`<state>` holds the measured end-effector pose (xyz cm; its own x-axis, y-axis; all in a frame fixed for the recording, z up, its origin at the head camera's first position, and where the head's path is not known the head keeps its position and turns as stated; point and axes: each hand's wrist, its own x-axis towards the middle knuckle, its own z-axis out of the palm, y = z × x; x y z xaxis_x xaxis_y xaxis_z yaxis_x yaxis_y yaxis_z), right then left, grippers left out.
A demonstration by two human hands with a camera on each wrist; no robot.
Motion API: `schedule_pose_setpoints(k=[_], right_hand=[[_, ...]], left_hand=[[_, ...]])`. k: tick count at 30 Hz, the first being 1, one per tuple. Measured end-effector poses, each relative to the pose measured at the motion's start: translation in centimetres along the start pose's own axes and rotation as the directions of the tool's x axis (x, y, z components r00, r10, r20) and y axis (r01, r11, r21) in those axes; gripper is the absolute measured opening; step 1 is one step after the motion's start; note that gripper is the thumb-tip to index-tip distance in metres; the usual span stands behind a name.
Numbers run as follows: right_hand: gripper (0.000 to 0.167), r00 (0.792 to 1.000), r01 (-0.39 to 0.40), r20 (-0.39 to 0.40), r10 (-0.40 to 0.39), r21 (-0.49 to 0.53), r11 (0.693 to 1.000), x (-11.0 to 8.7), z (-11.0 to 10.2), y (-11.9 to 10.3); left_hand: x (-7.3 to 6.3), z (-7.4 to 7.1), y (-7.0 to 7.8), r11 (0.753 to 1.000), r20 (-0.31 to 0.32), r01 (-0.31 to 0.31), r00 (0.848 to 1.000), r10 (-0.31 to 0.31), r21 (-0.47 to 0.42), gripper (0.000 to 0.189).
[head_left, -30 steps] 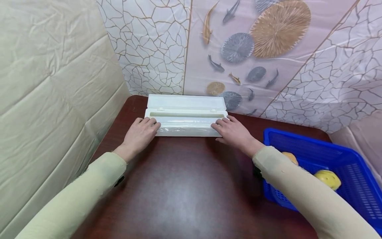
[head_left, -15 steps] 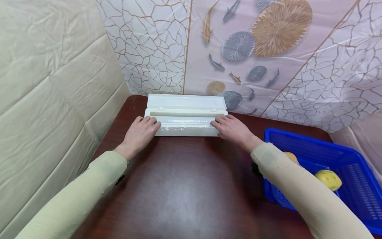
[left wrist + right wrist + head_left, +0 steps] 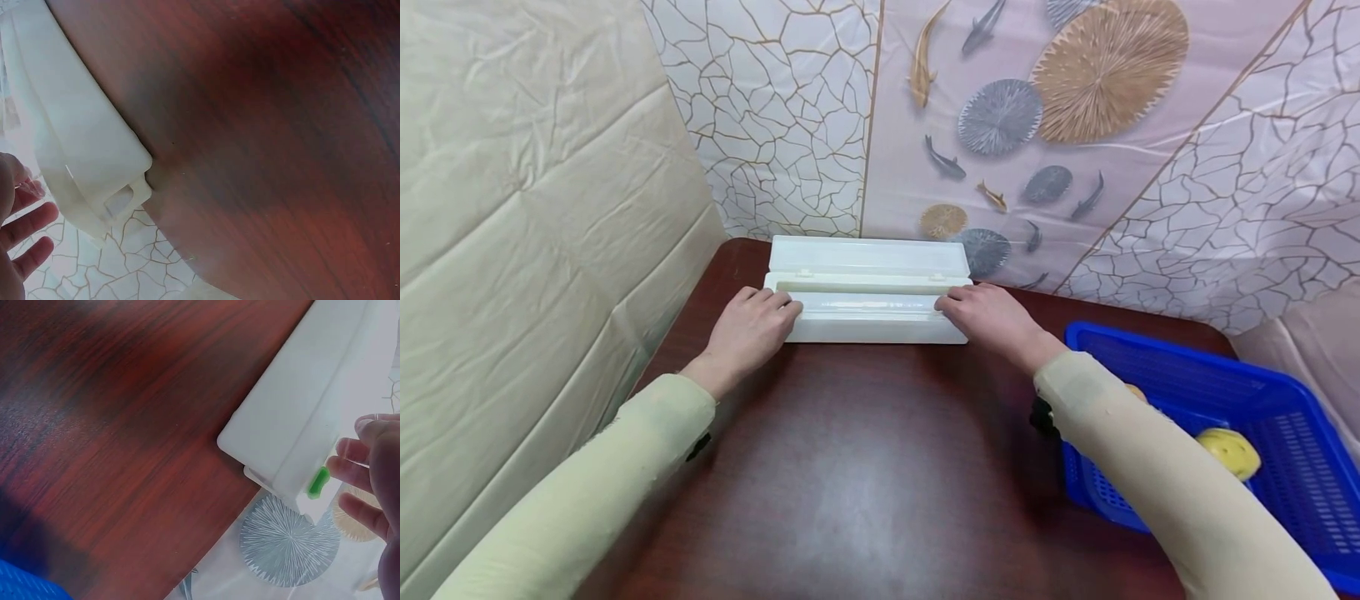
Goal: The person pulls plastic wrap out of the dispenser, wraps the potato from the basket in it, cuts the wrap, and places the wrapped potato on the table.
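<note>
A long white cling film dispenser (image 3: 876,332) sits at the far edge of the table, its lid (image 3: 868,255) standing open against the wall. Clear cling film (image 3: 872,302) stretches across the box opening between the two hands. At the left end, my left hand (image 3: 751,323) pinches the film; a crumpled bit shows at the fingertips (image 3: 37,189) in the left wrist view. My right hand (image 3: 992,322) pinches the film at the other end, with thumb and forefinger meeting. The right wrist view shows a green piece (image 3: 319,482) on the box end. The other fingers spread loosely beside the box.
On the right of the brown table (image 3: 850,467) stands a blue plastic basket (image 3: 1180,354), partly under the right forearm. A yellow rounded object (image 3: 1231,454) and an orange one (image 3: 1137,391) lie in it. A patterned wall (image 3: 790,125) rises right behind the dispenser.
The film that lay wrinkled over the front of the dispenser has been lifted back off it, leaving the front face bare. Both hands have risen slightly toward the opening.
</note>
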<state>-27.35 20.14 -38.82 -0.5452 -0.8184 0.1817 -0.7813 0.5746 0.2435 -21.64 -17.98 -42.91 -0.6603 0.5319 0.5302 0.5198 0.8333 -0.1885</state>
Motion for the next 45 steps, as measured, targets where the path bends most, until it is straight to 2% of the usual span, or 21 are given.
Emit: schedule_pose_setpoints(k=[4, 9, 16, 23, 30, 34, 45], right_hand=[[0.024, 0.999, -0.036, 0.003, 0.036, 0.024, 0.999, 0.1, -0.1, 0.3], [0.013, 0.990, -0.135, -0.029, 0.140, 0.127, 0.983, 0.0, -0.7, 0.8], [0.016, 0.979, -0.197, -0.005, 0.202, 0.207, 0.958, 0.5, -1.1, 1.2], [0.015, 0.970, -0.237, 0.010, 0.242, 0.250, 0.939, 0.9, -1.6, 1.8], [0.015, 0.970, -0.236, 0.010, 0.244, 0.294, 0.926, 1.4, -2.4, 2.5], [0.017, 0.966, -0.250, 0.012, 0.259, 0.318, 0.915, 1.6, -2.9, 2.8], [0.019, 0.957, -0.273, -0.006, 0.291, 0.327, 0.905, 2.1, -4.5, 3.9]], left_hand=[[0.5, 0.0, -0.2, 1.000, -0.049, 0.001, 0.999, -0.002, -0.020, 0.010], [1.3, -0.2, -0.7, 0.997, -0.076, 0.031, 0.996, -0.036, -0.068, 0.006], [2.1, -0.6, -1.3, 0.993, -0.031, 0.086, 0.996, -0.089, -0.087, 0.009], [3.5, -1.1, -1.9, 0.975, 0.048, 0.160, 0.987, -0.154, -0.155, 0.014], [4.5, -1.7, -2.6, 0.934, 0.132, 0.272, 0.960, -0.247, -0.231, 0.015], [5.0, -2.1, -2.9, 0.915, 0.179, 0.316, 0.944, -0.277, -0.252, 0.017], [6.6, -3.2, -3.6, 0.875, 0.144, 0.349, 0.937, -0.319, -0.335, 0.017]])
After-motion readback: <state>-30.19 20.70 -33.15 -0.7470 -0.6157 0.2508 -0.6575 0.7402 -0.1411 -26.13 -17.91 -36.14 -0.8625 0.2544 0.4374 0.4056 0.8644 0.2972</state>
